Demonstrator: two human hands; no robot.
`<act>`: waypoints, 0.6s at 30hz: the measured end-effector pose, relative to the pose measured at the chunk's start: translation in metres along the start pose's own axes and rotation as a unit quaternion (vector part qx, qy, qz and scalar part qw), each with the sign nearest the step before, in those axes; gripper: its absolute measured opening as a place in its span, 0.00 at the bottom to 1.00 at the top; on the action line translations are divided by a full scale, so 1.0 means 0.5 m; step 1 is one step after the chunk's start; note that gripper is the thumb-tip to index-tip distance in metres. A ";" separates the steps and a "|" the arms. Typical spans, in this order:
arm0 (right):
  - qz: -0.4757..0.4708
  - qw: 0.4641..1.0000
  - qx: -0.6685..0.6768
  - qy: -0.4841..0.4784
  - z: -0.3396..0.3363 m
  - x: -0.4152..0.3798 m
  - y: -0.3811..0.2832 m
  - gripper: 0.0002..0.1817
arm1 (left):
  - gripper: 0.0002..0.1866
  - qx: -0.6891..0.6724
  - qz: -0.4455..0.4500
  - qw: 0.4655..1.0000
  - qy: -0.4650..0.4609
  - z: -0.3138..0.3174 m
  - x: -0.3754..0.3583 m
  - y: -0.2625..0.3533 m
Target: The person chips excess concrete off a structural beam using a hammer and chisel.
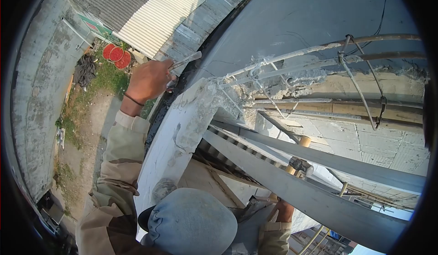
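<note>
My left hand (148,84) is closed around a flat, pale-ended tool (188,61), held out beyond the broken edge of a white concrete wall (171,152). At the lower right, my right hand (285,210) is partly hidden, closed at the wooden handle of a hammer. The hammer head (300,165) shows between two long grey bars, and one bar covers part of the handle. Exposed steel rods (319,49) with bent ties stick out from the chipped concrete.
A blue-grey cap (194,221) fills the bottom middle. The long grey bars (296,182) slant across the right. Far below on the left are a dirt and grass strip (86,122), red round trays (116,54) and corrugated roofs (150,18). A dark wire (381,22) hangs at upper right.
</note>
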State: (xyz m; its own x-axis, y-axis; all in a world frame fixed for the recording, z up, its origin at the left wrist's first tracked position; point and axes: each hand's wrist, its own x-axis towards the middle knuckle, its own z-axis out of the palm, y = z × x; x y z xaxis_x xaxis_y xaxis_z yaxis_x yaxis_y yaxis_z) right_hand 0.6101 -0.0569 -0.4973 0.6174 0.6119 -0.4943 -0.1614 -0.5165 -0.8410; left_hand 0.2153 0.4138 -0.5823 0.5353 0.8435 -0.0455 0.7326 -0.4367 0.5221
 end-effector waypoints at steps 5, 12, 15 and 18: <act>-0.014 0.921 -0.332 0.202 -0.144 0.053 0.050 0.19 | 0.11 0.057 0.088 0.987 -0.119 0.153 0.256 0.033; 0.009 0.933 -0.247 0.260 -0.129 -0.051 -0.006 0.23 | 0.09 0.252 0.230 0.914 -0.218 0.311 0.409 0.138; -0.037 0.891 -0.365 0.267 -0.188 -0.108 0.003 0.22 | 0.11 0.226 0.230 0.898 -0.300 0.228 0.407 0.136; -0.070 0.815 -0.503 0.279 -0.227 -0.140 0.037 0.21 | 0.10 -0.209 0.240 0.904 -0.284 0.200 0.381 0.010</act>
State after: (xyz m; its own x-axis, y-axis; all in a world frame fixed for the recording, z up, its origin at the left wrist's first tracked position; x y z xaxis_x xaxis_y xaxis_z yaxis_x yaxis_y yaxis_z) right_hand 0.6515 -0.1773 -0.4530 0.8746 0.4848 0.0044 0.4808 -0.8663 -0.1355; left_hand 0.3631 0.5412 -0.6733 0.9663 0.2387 -0.0962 0.1986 -0.4539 0.8686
